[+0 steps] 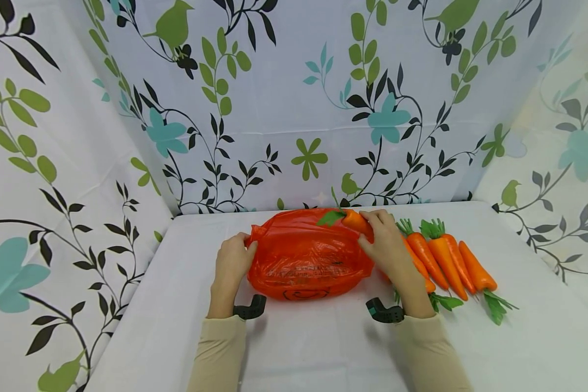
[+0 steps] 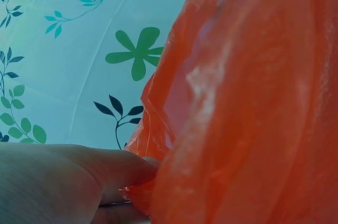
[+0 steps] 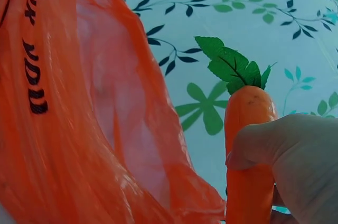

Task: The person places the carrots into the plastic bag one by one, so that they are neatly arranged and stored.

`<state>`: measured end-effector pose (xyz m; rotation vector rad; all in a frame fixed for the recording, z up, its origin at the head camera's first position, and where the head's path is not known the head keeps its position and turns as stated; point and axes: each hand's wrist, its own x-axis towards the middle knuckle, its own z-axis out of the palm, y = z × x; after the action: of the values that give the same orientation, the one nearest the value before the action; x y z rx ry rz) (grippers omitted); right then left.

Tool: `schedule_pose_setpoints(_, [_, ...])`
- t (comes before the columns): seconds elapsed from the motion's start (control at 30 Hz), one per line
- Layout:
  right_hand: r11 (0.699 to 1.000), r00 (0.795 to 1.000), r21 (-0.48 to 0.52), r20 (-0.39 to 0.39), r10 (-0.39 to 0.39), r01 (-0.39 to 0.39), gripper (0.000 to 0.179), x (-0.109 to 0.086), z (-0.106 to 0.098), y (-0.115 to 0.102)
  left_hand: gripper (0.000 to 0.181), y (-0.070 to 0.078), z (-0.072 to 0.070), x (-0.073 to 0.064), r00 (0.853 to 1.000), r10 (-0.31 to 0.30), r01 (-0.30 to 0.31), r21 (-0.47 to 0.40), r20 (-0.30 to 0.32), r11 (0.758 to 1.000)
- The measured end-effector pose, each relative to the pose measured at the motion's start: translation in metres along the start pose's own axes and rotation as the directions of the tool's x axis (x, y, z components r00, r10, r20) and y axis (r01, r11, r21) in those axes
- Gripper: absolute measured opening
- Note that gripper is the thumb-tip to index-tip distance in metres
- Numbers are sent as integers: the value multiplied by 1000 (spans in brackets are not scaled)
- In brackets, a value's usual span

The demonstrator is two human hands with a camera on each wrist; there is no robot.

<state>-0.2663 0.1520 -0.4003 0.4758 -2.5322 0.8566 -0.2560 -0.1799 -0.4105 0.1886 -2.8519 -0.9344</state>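
Observation:
A red plastic bag with dark print lies on the white table, its mouth parted along the far side. My left hand pinches the bag's left edge between thumb and fingers; the left wrist view shows the thumb against the thin red film. At the bag's right end, my right hand grips a carrot whose green leaves point left over the bag. In the right wrist view the thumb presses on the orange carrot, beside the open bag mouth.
Several more carrots with green tops lie side by side on the table, right of the bag and partly behind my right forearm. A patterned cloth hangs along the back and both sides. Each wrist wears a black band.

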Motion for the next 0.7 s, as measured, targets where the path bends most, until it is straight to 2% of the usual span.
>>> schedule_pose_setpoints(0.17, [996, 996, -3, -16, -84, 84, 48, 1, 8, -8, 40, 0, 0, 0, 1000, -6, 6, -8, 9, 1000])
schedule_pose_setpoints(0.33, [985, 983, -17, -53, -174, 173, 47, 2, 15, -12, 40, 0, 0, 0, 1000, -1, 1, -4, 8, 1000])
schedule_pose_setpoints(0.7, [981, 982, -45, -21, -189, 188, 48, 3, 24, -25, 38, -1, -1, 0, 1000, 0, 1, -23, 23, 1000])
